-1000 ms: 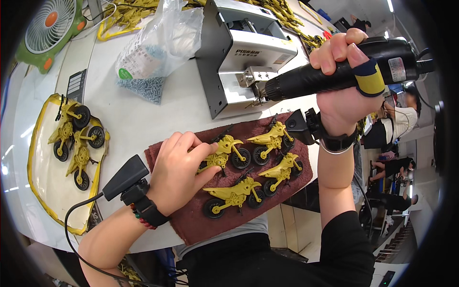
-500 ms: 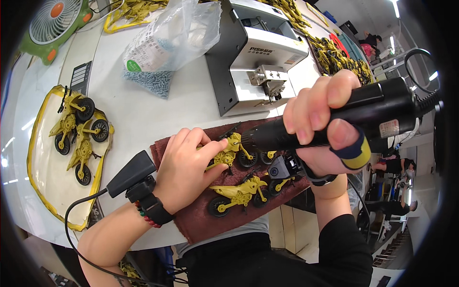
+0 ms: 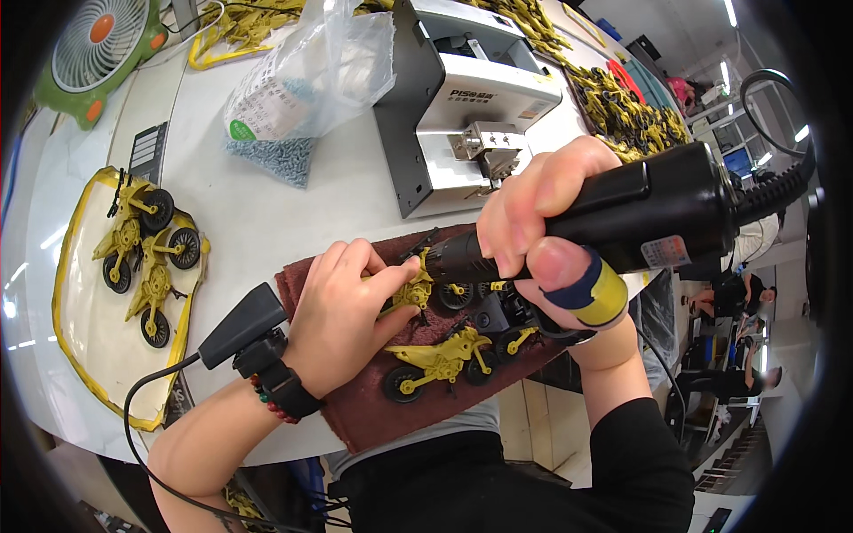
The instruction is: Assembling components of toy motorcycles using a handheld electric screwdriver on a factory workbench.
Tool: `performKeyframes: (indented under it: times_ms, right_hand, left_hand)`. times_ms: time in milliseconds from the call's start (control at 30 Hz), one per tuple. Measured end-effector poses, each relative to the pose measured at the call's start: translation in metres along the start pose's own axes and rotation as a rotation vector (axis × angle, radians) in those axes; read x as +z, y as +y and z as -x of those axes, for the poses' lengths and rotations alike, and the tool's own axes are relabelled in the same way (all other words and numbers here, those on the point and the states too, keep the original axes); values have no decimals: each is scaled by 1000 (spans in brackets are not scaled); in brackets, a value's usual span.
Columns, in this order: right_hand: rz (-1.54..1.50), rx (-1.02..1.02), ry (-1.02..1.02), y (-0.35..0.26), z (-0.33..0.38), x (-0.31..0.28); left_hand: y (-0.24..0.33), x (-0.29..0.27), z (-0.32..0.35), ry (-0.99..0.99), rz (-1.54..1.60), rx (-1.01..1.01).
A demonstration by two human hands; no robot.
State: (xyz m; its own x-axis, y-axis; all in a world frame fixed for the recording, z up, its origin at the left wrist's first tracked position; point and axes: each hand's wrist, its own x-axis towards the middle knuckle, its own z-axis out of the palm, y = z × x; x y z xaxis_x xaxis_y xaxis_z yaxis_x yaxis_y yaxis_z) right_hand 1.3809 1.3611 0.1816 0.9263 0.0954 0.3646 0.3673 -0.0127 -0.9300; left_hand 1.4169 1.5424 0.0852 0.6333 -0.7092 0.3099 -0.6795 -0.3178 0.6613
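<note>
My left hand is closed on a yellow toy motorcycle, thumb and fingers pinching its body on the brown cloth. In my right hand is a black electric screwdriver, held sideways with its nose against the pinched motorcycle. The bit tip is hidden there. Just below, another yellow toy motorcycle with black wheels lies on the cloth. More wheels and yellow parts show beneath my right wrist, partly covered by it and by a small black device strapped there.
At left, a yellow-rimmed tray holds toy motorcycles. A plastic bag of small blue-grey screws lies behind my left hand, beside a grey-and-white machine. A green fan stands far left. Yellow parts pile up far right; people are beyond.
My right hand has moved left with the screwdriver, bringing its nose up to the motorcycle and covering the bit. The left hand keeps its hold almost in place.
</note>
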Motion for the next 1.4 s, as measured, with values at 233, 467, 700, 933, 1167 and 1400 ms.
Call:
performKeyframes:
  times_ms: [233, 467, 700, 933, 1167, 1400]
  right_hand:
    - [-238, -383, -22, -52, -6, -27]
    - [-181, -376, 218, -29, -41, -59]
    - [-103, -301, 287, -17, -42, -46]
    - [-221, -117, 159, -29, 12, -20]
    - [-207, -40, 212, -18, 34, -7]
    - [-189, -11, 187, -12, 36, -3]
  left_hand:
    - [3, 0, -1, 19, 8, -3]
    - [-4, 0, 4, 1, -19, -26]
    - [0, -1, 3, 5, -5, -4]
    - [-2, -2, 5, 10, -10, -30]
    - [-1, 0, 3, 1, -14, -17]
    - [0, 0, 2, 15, -24, -29]
